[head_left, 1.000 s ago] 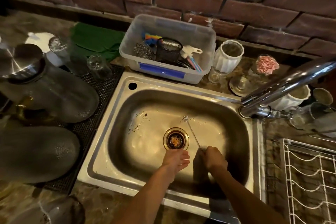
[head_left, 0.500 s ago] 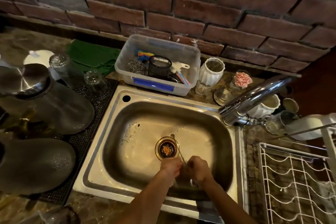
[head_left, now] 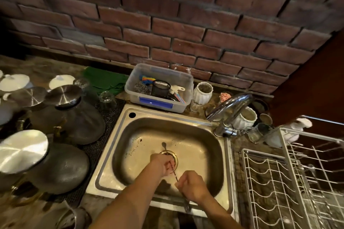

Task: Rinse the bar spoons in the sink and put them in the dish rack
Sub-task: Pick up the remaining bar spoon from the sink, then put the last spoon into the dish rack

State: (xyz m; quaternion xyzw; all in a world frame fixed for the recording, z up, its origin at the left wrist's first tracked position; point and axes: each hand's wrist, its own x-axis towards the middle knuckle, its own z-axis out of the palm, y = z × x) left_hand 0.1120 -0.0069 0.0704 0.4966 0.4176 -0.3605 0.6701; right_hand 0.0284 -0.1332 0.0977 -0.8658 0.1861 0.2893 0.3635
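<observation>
A thin twisted bar spoon (head_left: 174,174) lies slantwise over the steel sink (head_left: 195,135), its small bowl end near the brass drain (head_left: 176,156). My left hand (head_left: 162,164) wraps the stem above the drain. My right hand (head_left: 192,188) grips the stem lower down, near the sink's front wall, and the other end pokes out below it at the front rim. The white wire dish rack (head_left: 279,188) stands to the right of the sink. No water runs from the faucet (head_left: 229,106).
A clear plastic tub (head_left: 184,87) with scrubbers and brushes sits behind the sink. White ribbed cups (head_left: 202,92) and small glasses crowd around the faucet base. Large dark lidded jars (head_left: 74,119) and upturned glasses stand on a black mat to the left. A brick wall rises behind.
My view has tilted up and back. My hands have moved apart along the spoon's stem, with my right hand sliding toward the sink's front.
</observation>
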